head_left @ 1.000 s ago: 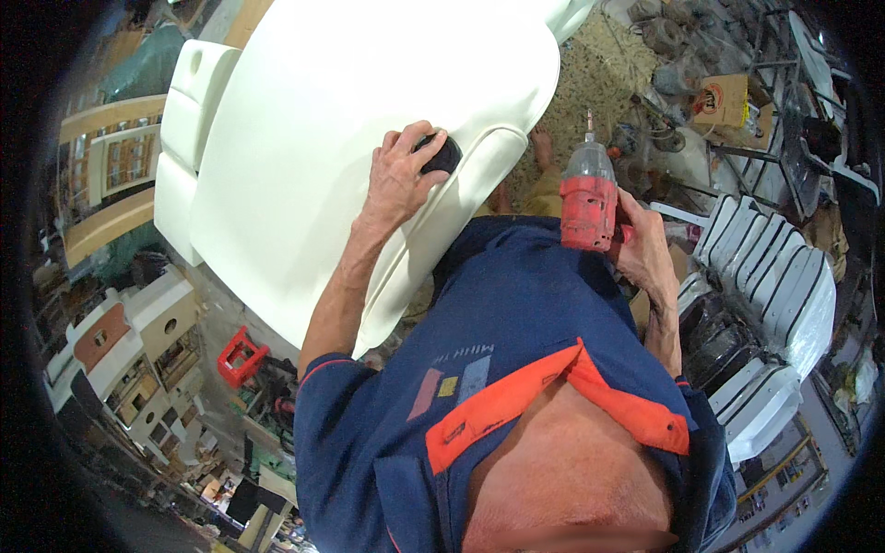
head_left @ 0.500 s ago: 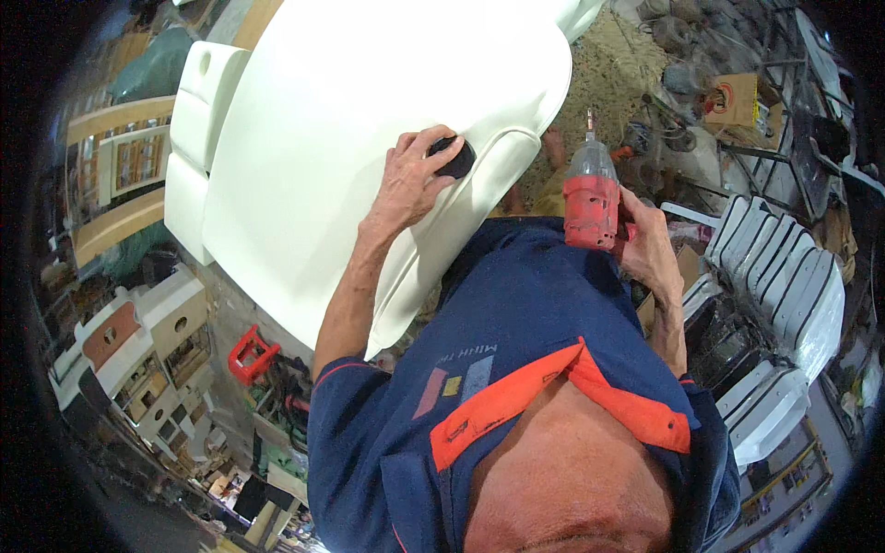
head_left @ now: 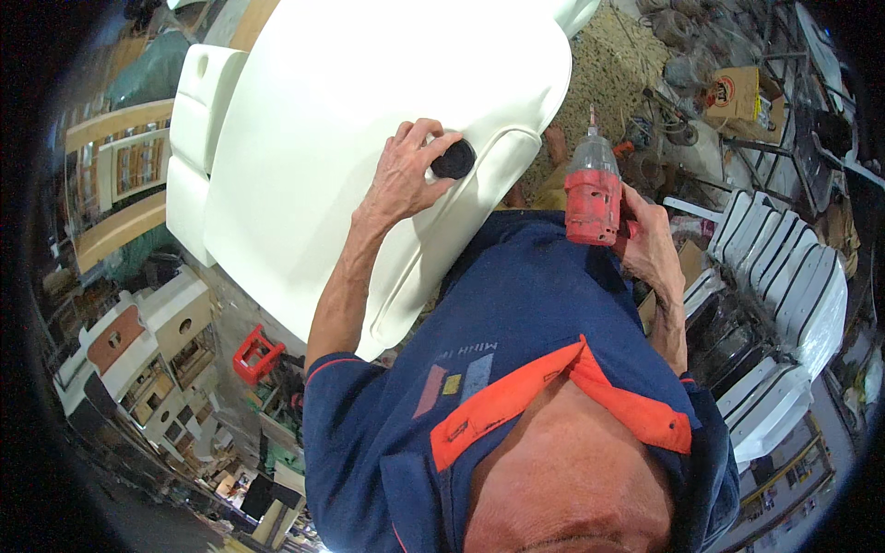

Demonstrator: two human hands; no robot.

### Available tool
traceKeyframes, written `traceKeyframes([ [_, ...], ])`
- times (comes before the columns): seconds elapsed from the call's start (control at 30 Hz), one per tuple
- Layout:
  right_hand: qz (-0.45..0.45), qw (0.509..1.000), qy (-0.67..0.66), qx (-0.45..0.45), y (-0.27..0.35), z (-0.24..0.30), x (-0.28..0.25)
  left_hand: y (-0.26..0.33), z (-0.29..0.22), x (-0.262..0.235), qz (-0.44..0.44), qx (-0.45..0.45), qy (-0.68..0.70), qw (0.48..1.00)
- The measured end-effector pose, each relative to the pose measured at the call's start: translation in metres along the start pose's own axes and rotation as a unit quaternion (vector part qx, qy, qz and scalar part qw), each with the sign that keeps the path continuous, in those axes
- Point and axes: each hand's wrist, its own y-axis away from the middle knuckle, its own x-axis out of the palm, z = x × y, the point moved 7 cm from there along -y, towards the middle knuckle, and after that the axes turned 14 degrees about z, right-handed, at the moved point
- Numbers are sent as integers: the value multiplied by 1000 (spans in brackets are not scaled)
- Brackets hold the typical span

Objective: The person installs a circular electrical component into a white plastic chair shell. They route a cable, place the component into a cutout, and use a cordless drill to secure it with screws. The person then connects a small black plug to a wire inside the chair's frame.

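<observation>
A large, smooth white moulded panel (head_left: 304, 175) fills the upper middle of the view. On its surface, close to the raised ridge along its right side, sits a black round disc-like piece (head_left: 454, 159). My left hand (head_left: 402, 170) rests over the panel with thumb and forefinger curled against the left edge of that piece. To the right, my right hand (head_left: 651, 241) is wrapped around the grip of a red cordless driver (head_left: 593, 194). The driver's bit points away from me, off the panel's right side. Its grip is mostly hidden by the body and my fingers.
Several white curved parts with dark edges (head_left: 774, 276) are stacked at the right. Beyond them lie a cardboard box (head_left: 735, 94) and metal framing. A red plastic object (head_left: 257, 355) is on the floor at lower left, near white cabinet-like pieces (head_left: 152, 336).
My left forefinger has slid off the top of the black piece to its edge, exposing more of it. The driver has shifted very slightly upward in the view.
</observation>
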Motion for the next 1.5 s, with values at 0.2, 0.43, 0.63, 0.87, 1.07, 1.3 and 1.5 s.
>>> traceKeyframes([
  [0.2, -17, 1000, -1, -24, -1, 4, -1, -8, -8, -4, -6, 51, -41, 998],
  [0.43, -10, 999, -21, -30, -1, 7, -2, -13, -10, -11, -53, 76, -30, 995],
  [0.63, -7, 999, -26, -35, -1, 6, -2, -7, -5, -6, -71, 10, -6, 997],
  [0.87, -9, 1000, -23, -9, -2, 3, -3, -1, -3, 6, -98, -31, 40, 994],
  [1.07, -4, 1000, -19, -13, -3, 0, -2, 0, -12, 8, -116, -9, 32, 993],
  [1.3, -28, 999, -4, -37, -1, -2, -3, -2, -8, 5, -49, 8, -1, 999],
  [1.5, -24, 999, -28, -6, 2, -6, -4, -5, 2, 8, -38, -52, 87, 994],
])
